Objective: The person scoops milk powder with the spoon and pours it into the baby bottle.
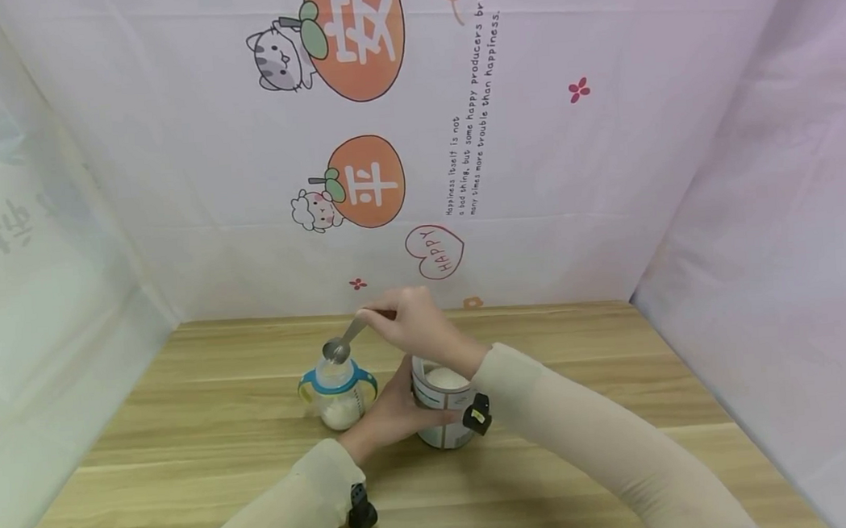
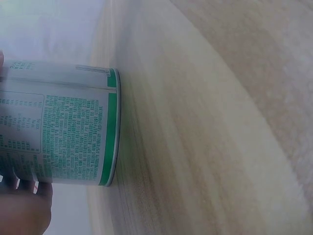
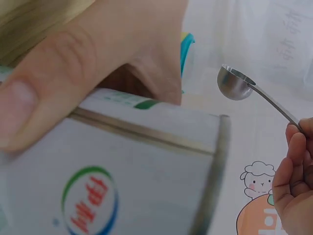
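My left hand grips the side of a round can that stands on the table. White powder shows inside the can's open top. In the right wrist view the left thumb lies along the can's wall. My right hand pinches the handle of a metal measuring spoon, also seen in the right wrist view. The spoon's bowl is right over the mouth of a clear baby bottle with a blue collar and two side handles. White powder sits in the bottle's lower part.
The wooden table is walled by white printed cloth at the back and both sides. Bottle and can stand near each other around the table's middle, with the left hand between them. Each wrist carries a small black camera.
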Demonstrator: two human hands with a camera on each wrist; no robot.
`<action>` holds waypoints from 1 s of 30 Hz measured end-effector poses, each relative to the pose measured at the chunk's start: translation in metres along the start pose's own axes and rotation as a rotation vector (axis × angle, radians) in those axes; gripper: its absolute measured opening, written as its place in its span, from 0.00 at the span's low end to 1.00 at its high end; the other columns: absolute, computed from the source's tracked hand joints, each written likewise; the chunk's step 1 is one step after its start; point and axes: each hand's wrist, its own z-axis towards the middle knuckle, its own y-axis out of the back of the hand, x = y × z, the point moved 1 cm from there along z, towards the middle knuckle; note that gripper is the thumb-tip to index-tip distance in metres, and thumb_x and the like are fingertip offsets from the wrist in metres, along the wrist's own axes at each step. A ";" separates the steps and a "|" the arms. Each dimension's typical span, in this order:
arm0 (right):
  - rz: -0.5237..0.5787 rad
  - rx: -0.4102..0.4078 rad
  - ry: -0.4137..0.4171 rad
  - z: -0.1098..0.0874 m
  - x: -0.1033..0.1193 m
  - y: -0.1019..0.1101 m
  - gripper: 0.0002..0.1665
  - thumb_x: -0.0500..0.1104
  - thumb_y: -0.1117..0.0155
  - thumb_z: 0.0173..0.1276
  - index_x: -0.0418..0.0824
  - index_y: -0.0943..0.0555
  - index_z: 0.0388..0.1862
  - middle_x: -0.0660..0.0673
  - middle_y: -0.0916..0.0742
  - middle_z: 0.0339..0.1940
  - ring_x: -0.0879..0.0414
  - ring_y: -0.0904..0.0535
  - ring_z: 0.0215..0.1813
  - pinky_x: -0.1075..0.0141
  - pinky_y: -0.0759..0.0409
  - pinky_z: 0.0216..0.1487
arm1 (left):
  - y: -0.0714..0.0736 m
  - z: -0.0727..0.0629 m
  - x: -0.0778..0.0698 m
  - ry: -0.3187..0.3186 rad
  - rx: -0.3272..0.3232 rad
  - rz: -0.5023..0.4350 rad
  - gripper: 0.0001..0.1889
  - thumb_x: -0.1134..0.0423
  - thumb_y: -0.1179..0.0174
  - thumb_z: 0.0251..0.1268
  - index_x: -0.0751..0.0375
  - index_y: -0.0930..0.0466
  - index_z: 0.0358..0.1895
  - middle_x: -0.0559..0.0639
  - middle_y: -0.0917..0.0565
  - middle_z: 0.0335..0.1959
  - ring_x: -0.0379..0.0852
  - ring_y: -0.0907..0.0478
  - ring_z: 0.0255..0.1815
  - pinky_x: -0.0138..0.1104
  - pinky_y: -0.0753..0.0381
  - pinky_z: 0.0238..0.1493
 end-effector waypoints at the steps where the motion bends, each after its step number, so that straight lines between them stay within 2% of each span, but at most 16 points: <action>1: 0.015 0.002 -0.019 0.000 -0.001 0.001 0.08 0.42 0.33 0.72 0.40 0.09 0.39 0.53 0.15 0.23 0.65 0.32 0.19 0.72 0.32 0.22 | 0.000 0.000 0.000 0.003 0.000 0.003 0.57 0.50 0.23 0.53 0.39 0.57 0.79 0.54 0.31 0.68 0.48 0.30 0.66 0.47 0.31 0.65; 8: 0.154 0.029 -0.176 -0.005 -0.005 0.014 0.11 0.43 0.35 0.73 0.39 0.10 0.43 0.50 0.11 0.29 0.62 0.30 0.20 0.70 0.32 0.22 | 0.000 -0.003 -0.002 0.016 -0.002 0.013 0.57 0.49 0.23 0.53 0.44 0.57 0.79 0.50 0.31 0.68 0.47 0.30 0.66 0.47 0.31 0.66; 14: 0.197 0.028 -0.292 -0.011 -0.008 0.030 0.13 0.46 0.36 0.74 0.40 0.10 0.46 0.51 0.10 0.35 0.60 0.24 0.25 0.69 0.31 0.24 | -0.001 -0.002 -0.001 -0.009 -0.005 -0.029 0.55 0.52 0.23 0.54 0.40 0.55 0.78 0.45 0.31 0.69 0.47 0.30 0.67 0.47 0.33 0.67; 20: 0.191 -0.003 -0.261 -0.017 -0.014 0.046 0.12 0.44 0.35 0.74 0.39 0.10 0.45 0.49 0.11 0.31 0.58 0.30 0.21 0.68 0.31 0.23 | -0.001 -0.002 -0.003 -0.023 -0.015 -0.047 0.55 0.53 0.22 0.53 0.38 0.53 0.78 0.47 0.31 0.68 0.51 0.31 0.68 0.49 0.34 0.68; 25: 0.186 -0.028 -0.254 -0.025 -0.018 0.060 0.11 0.42 0.35 0.73 0.37 0.10 0.43 0.46 0.10 0.34 0.57 0.23 0.26 0.68 0.26 0.26 | -0.002 -0.003 -0.006 -0.014 -0.025 -0.037 0.55 0.53 0.22 0.52 0.37 0.53 0.78 0.46 0.30 0.68 0.48 0.30 0.67 0.49 0.34 0.68; 30: 0.151 -0.040 -0.278 -0.035 -0.021 0.074 0.12 0.43 0.35 0.73 0.37 0.10 0.41 0.47 0.11 0.31 0.56 0.24 0.27 0.69 0.27 0.27 | -0.003 -0.003 -0.006 -0.003 -0.028 -0.029 0.56 0.53 0.22 0.52 0.40 0.53 0.78 0.47 0.30 0.68 0.50 0.31 0.67 0.51 0.36 0.68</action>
